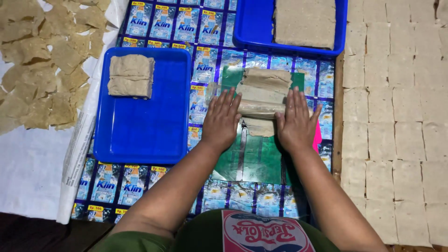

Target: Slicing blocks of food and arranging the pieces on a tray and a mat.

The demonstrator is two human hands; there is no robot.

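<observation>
Both arms fwd, left hand (220,121) & right hand (295,123) flat, palms down, fingers together.

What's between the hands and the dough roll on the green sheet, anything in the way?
Nothing visible. The left hand and right hand lie flat, their fingers already touching the dough roll on the green sheet. The blue tray with folded dough sits apart, off to the left.

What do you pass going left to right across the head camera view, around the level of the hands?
Torn beige sheets → blue tray → left hand → folded dough strip → right hand → grid of pale cut squares.
</observation>
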